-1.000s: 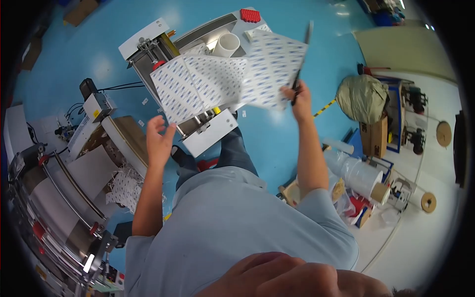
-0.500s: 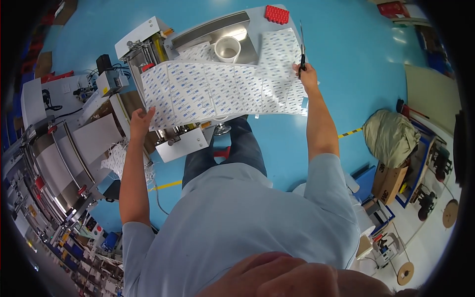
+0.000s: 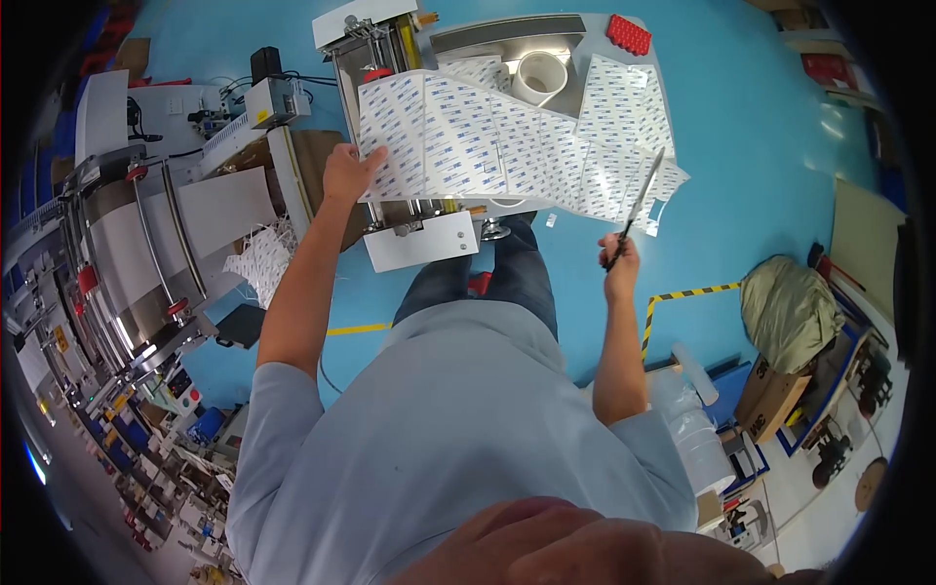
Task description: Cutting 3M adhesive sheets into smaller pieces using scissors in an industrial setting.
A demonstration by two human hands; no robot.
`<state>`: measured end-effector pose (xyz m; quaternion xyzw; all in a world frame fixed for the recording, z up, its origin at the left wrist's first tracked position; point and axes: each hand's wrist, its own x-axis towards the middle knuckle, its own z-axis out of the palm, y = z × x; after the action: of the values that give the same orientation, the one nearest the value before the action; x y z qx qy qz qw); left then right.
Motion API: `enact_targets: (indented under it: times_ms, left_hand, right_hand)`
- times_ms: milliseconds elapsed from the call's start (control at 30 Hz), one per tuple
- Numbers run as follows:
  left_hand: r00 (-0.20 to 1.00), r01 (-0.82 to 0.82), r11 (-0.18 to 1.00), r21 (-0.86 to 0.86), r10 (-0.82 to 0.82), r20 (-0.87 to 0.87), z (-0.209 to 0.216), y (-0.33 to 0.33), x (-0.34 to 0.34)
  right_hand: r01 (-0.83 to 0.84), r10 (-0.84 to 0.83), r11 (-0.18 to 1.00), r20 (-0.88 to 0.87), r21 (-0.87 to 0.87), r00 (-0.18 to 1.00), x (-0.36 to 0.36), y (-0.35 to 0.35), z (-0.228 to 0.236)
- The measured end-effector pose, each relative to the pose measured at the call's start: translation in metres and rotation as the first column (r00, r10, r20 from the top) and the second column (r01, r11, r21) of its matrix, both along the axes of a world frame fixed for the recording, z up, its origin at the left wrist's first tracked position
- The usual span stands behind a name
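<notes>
1. Blue floor [image 3: 760, 195] is spreading beneath the work area, with a big roller machine [image 3: 107, 263] standing at 9 o'clock and a khaki-covered bundle [image 3: 792, 312] sitting at 3, taking the middle of the view as the clock's centre.
2. At 12 o'clock, a long white sheet [image 3: 497, 146] with rows of blue print is stretching across a smaller roller device [image 3: 421, 244] and a pale tabletop [image 3: 597, 44].
3. Toward 1 o'clock, a smaller printed piece [image 3: 616, 93] is lying by the long sheet's right end.
4. Between 10 and 11, the left hand [image 3: 349, 174] is resting its thumb over the sheet's left edge; its fingers are curling beside that edge, and whether they are gripping it I cannot tell.
5. Near 3 o'clock, the right hand [image 3: 621, 268] is closing its fingers around the black handles of the scissors [image 3: 643, 195]; the blades are pointing toward 1 and crossing in front of the sheet's right end.
6. Beyond the sheet, between 12 and 1, a white cylinder [image 3: 539, 78] is standing near a metal tray [image 3: 507, 36]; a red studded block [image 3: 629, 35] is sitting at 1.
</notes>
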<state>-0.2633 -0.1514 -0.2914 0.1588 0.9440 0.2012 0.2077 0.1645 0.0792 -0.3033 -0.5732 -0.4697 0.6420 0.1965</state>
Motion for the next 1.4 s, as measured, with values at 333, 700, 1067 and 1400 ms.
enact_targets:
  times_ms: [333, 700, 1067, 1400]
  left_hand:
    - [0.999, -0.013, 0.998, 0.068, 0.011, 0.037, -0.010, -0.060, 0.017]
    - [0.556, -0.457, 0.881, 0.123, 0.175, 0.813, -0.007, -0.066, 0.003]
    - [0.723, -0.133, 0.989, 0.065, 0.052, 0.689, 0.020, -0.051, 0.003]
    - [0.657, -0.288, 0.948, 0.134, 0.094, 0.748, 0.019, -0.030, 0.000]
  right_hand:
    - [0.187, -0.203, 0.973, -0.117, -0.134, 0.972, -0.049, -0.108, -0.016]
    - [0.496, -0.628, 0.729, -0.175, -0.471, 0.758, -0.022, -0.178, -0.071]
    - [0.743, -0.953, 0.297, -0.139, -0.599, 0.269, -0.063, -0.128, -0.262]
    - [0.749, -0.949, 0.312, -0.233, -0.585, 0.213, -0.082, -0.061, -0.348]
